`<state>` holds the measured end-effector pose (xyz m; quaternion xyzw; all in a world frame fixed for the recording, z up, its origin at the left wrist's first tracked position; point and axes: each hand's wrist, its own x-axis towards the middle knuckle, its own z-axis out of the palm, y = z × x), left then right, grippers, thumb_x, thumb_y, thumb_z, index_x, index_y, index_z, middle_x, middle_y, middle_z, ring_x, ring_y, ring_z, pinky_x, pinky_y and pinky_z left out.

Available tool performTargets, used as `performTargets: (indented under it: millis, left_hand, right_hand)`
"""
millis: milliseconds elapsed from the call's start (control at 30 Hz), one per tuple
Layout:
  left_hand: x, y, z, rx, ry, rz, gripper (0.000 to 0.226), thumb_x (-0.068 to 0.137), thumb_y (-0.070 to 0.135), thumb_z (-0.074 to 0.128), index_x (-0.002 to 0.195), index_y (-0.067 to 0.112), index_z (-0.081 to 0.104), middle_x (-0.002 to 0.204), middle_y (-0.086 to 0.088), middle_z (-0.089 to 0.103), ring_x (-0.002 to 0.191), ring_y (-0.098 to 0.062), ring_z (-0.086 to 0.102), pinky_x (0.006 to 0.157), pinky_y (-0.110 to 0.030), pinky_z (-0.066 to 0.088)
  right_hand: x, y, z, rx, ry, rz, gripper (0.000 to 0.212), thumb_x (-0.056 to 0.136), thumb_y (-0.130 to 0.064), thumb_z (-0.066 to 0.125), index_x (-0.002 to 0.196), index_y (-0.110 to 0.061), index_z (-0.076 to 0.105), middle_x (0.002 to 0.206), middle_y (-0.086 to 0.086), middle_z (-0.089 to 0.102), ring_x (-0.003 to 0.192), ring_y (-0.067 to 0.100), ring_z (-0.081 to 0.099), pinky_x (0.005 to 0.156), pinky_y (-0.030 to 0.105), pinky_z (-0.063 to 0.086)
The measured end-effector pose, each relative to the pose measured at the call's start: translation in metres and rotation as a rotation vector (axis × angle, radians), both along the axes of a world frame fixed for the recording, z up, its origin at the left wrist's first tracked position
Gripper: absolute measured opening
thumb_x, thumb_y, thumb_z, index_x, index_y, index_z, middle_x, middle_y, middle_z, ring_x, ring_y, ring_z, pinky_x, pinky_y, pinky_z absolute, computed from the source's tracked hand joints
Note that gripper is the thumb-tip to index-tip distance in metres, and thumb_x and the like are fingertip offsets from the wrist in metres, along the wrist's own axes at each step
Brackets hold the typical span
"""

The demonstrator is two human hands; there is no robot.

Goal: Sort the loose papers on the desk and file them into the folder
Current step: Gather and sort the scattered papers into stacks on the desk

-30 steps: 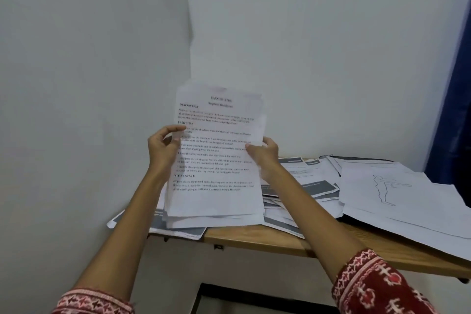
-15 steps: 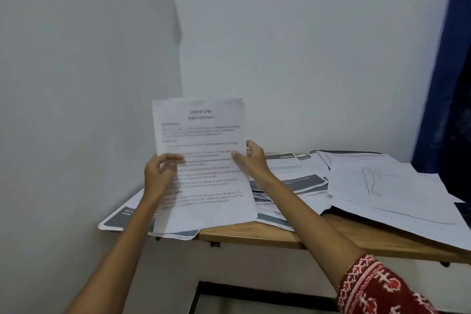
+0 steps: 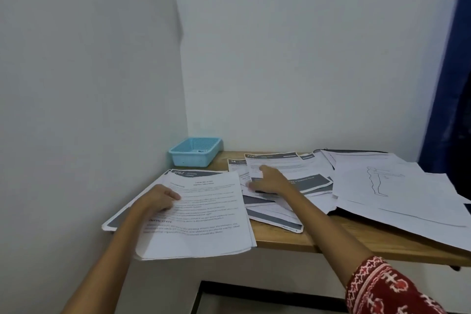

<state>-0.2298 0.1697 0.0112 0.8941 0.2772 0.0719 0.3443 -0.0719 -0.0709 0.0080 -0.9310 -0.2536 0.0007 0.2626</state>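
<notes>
I had my left hand (image 3: pixel 159 199) resting on the sorted stack (image 3: pixel 201 216), fingers loosely bent over its left edge; whether the thumb was tucked under the sheets I could not tell. That stack lay at the left end of the desk (image 3: pixel 280 238), its long axis running away from me and its near edge hanging past the desk's front edge.

My right hand (image 3: pixel 267 181) was reaching onto the loose papers (image 3: pixel 288 176) in the middle of the desk, fingers stretched forward and touching the top sheets. It was blurred, so I could not say whether it was pinching a sheet or only pressing on one.

The loose papers lay just to the right of the stack, overlapping one another and fanned at slightly different angles, mostly long axis away from me. The right hand was the nearer one, so I judged the next pickup was its job, carrying leftward to the stack.

Further right lay large white sheets (image 3: pixel 397 186), one with a line drawing. A dark edge (image 3: pixel 351 151) peeked out behind them, possibly the folder; most of it was covered. A small blue basket (image 3: pixel 195 154) sat in the back corner.
</notes>
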Motion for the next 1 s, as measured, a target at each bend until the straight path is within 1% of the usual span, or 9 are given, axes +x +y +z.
performTargets:
  millis: [167, 233, 333, 433, 533, 600, 733, 867, 1000]
  left_hand:
    - [0.006, -0.006, -0.002, 0.05, -0.006, -0.033, 0.034, 0.084, -0.007, 0.046, 0.103, 0.013, 0.065, 0.08, 0.003, 0.052, 0.063, -0.008, 0.045, 0.053, -0.017, 0.035]
    - [0.007, -0.011, 0.0, 0.061, 0.011, -0.06, 0.034, 0.085, -0.005, 0.048, 0.107, 0.015, 0.063, 0.099, -0.001, 0.055, 0.071, -0.009, 0.048, 0.057, -0.016, 0.037]
    - [0.009, -0.016, 0.001, 0.127, 0.081, -0.135, 0.039, 0.086, 0.006, 0.057, 0.122, 0.02, 0.056, 0.13, -0.004, 0.048, 0.094, -0.012, 0.048, 0.078, -0.019, 0.037]
    - [0.015, -0.02, -0.002, 0.189, 0.132, -0.182, 0.058, 0.084, 0.021, 0.067, 0.136, 0.022, 0.042, 0.144, -0.006, 0.037, 0.119, -0.019, 0.045, 0.093, -0.024, 0.036]
    - [0.02, -0.014, -0.008, 0.238, 0.16, -0.13, 0.091, 0.074, 0.04, 0.075, 0.146, 0.021, 0.022, 0.151, -0.011, 0.026, 0.137, -0.028, 0.029, 0.11, -0.041, 0.03]
    - [0.023, -0.007, -0.013, 0.212, 0.106, -0.087, 0.096, 0.073, 0.049, 0.073, 0.146, 0.018, 0.021, 0.151, -0.011, 0.027, 0.137, -0.029, 0.029, 0.111, -0.046, 0.029]
    - [0.015, 0.009, -0.013, 0.242, -0.049, 0.142, 0.055, 0.091, 0.043, 0.053, 0.136, 0.014, 0.04, 0.142, -0.009, 0.042, 0.128, -0.03, 0.04, 0.108, -0.048, 0.03]
    - [-0.004, 0.029, -0.015, 0.356, 0.151, 0.309, 0.044, 0.092, 0.037, 0.05, 0.129, 0.012, 0.046, 0.133, -0.013, 0.047, 0.123, -0.033, 0.042, 0.105, -0.05, 0.034]
    - [-0.012, 0.033, -0.018, 0.381, 0.211, 0.346, 0.05, 0.087, 0.044, 0.058, 0.125, 0.013, 0.049, 0.131, -0.012, 0.05, 0.122, -0.034, 0.044, 0.103, -0.046, 0.037]
  right_hand:
    - [0.015, -0.009, -0.022, -0.048, 0.039, -0.074, 0.065, 0.089, -0.047, 0.058, 0.137, -0.006, 0.041, 0.143, 0.012, 0.044, 0.128, 0.028, 0.044, 0.098, 0.033, 0.037]
    - [0.016, -0.009, -0.023, -0.03, 0.016, -0.082, 0.063, 0.089, -0.044, 0.059, 0.136, -0.006, 0.041, 0.141, 0.012, 0.045, 0.126, 0.028, 0.045, 0.099, 0.034, 0.038]
    - [0.017, -0.01, -0.022, -0.001, 0.033, -0.048, 0.069, 0.087, -0.044, 0.062, 0.14, -0.006, 0.038, 0.145, 0.012, 0.042, 0.13, 0.027, 0.042, 0.103, 0.034, 0.037]
    - [0.022, -0.021, -0.01, -0.106, 0.183, 0.033, 0.085, 0.082, -0.05, 0.067, 0.146, -0.01, 0.029, 0.152, 0.005, 0.032, 0.137, 0.023, 0.034, 0.109, 0.035, 0.03]
    - [0.026, -0.026, -0.003, -0.224, 0.191, 0.072, 0.084, 0.082, -0.048, 0.068, 0.146, -0.011, 0.03, 0.152, 0.005, 0.032, 0.137, 0.022, 0.034, 0.111, 0.035, 0.029]
    - [0.026, -0.025, -0.006, -0.158, 0.168, 0.074, 0.074, 0.086, -0.037, 0.066, 0.143, -0.003, 0.034, 0.149, 0.011, 0.036, 0.135, 0.026, 0.038, 0.111, 0.035, 0.03]
    - [0.025, -0.024, -0.011, -0.072, 0.094, 0.047, 0.062, 0.091, -0.027, 0.061, 0.144, -0.006, 0.036, 0.149, 0.01, 0.038, 0.135, 0.024, 0.038, 0.109, 0.031, 0.029]
    - [0.026, -0.025, -0.015, -0.066, 0.053, 0.04, 0.06, 0.092, -0.026, 0.06, 0.144, -0.008, 0.035, 0.148, 0.01, 0.04, 0.134, 0.024, 0.04, 0.108, 0.032, 0.031]
    - [0.027, -0.025, -0.021, -0.049, -0.143, -0.09, 0.042, 0.091, -0.021, 0.06, 0.131, -0.013, 0.053, 0.134, 0.008, 0.053, 0.121, 0.027, 0.05, 0.093, 0.031, 0.04]
